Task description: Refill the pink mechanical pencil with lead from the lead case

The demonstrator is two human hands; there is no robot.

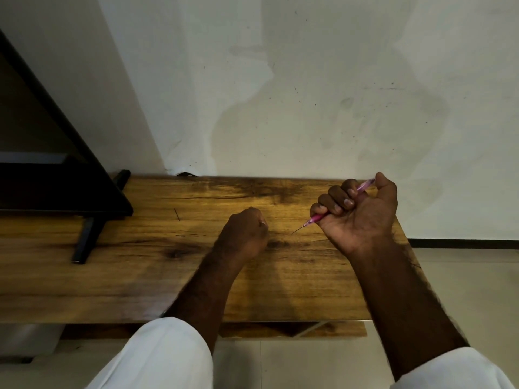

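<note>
My right hand (362, 209) is closed in a fist around the pink mechanical pencil (316, 218), thumb on its rear end near the wall. The pencil's tip points down-left, and a thin dark lead (297, 229) sticks out of it above the wooden table (140, 276). My left hand (247, 231) rests on the table just left of the lead, fingers curled shut; whether it holds anything is hidden. A short loose piece of lead (177, 214) lies on the table farther left. No lead case is visible.
A black monitor (42, 175) on a black stand (87, 237) fills the table's left end. A white wall (309, 94) rises right behind the table. The table's right edge runs just beyond my right forearm, with pale floor (477, 290) past it.
</note>
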